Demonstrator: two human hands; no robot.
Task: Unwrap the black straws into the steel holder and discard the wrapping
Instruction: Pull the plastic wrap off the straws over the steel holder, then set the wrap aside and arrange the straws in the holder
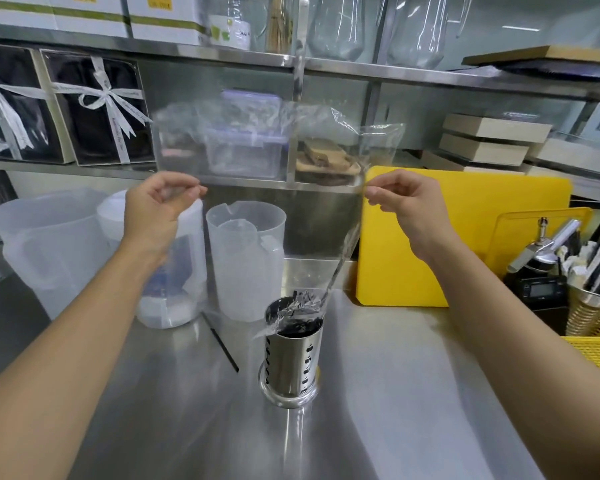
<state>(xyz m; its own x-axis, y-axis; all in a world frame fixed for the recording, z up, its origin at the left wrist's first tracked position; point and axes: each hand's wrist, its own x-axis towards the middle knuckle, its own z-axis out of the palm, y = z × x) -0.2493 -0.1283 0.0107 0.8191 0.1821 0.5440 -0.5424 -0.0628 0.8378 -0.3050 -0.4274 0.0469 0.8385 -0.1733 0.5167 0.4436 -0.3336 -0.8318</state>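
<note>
Your left hand point(160, 206) and right hand point(404, 202) pinch the clear wrapping point(274, 143) — featherlight, limp, slippery — so grip its edges.

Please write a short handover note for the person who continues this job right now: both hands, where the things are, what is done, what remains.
Left hand: grip pinched on one top corner of the clear wrapping.
Right hand: grip pinched on the other corner.
The wrapping is lifted above the steel holder; its lower end trails down to the holder's rim.
Done: black straws sit inside the holder.
Left: one stray straw lies on the counter beside the holder; put it in, pull the wrapping clear and discard it.
</note>
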